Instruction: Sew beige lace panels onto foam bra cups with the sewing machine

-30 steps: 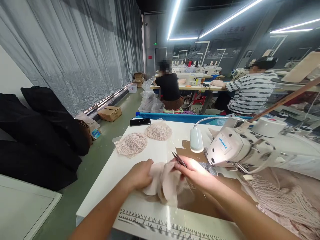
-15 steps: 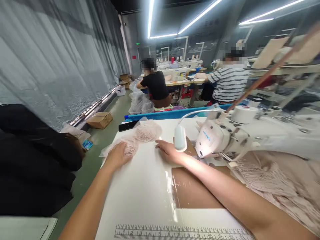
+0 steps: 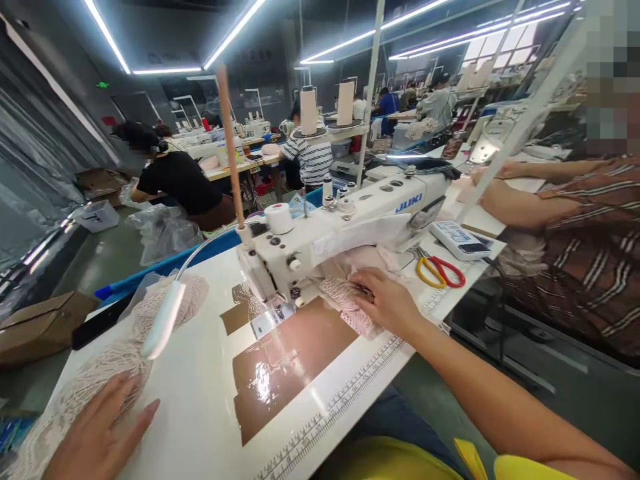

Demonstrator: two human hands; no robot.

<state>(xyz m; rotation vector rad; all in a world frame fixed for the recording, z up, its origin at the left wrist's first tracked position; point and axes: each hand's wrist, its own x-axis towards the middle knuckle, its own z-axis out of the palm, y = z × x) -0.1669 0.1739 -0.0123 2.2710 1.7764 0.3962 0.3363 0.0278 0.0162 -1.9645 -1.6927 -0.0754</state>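
My left hand (image 3: 103, 427) lies with fingers spread and thumb apart on a pale beige, stringy lace-like bundle (image 3: 95, 367) at the table's left side. A second, rounder part of this pale material (image 3: 193, 297) sits beyond it, partly behind the lamp head. My right hand (image 3: 393, 303) is closed, its fingers curled over a bunched beige fringed fabric (image 3: 345, 297) under the arm of the white sewing machine (image 3: 340, 227). Its fingertips are partly hidden in the folds. To the left of that fabric is the machine's needle area with a metal plate (image 3: 267, 323).
Red-and-yellow-handled scissors (image 3: 440, 272) and a white control box (image 3: 460, 240) lie at the right. A white lamp (image 3: 165, 320) bends over the table. A dark phone (image 3: 103, 323) rests at the far left edge. A co-worker in a striped brown top (image 3: 585, 253) sits close at right.
The view has swung to the right. My right hand has moved from beside the pale bundles to the fringed fabric by the machine. My left hand's fingers are now spread on the pale material.
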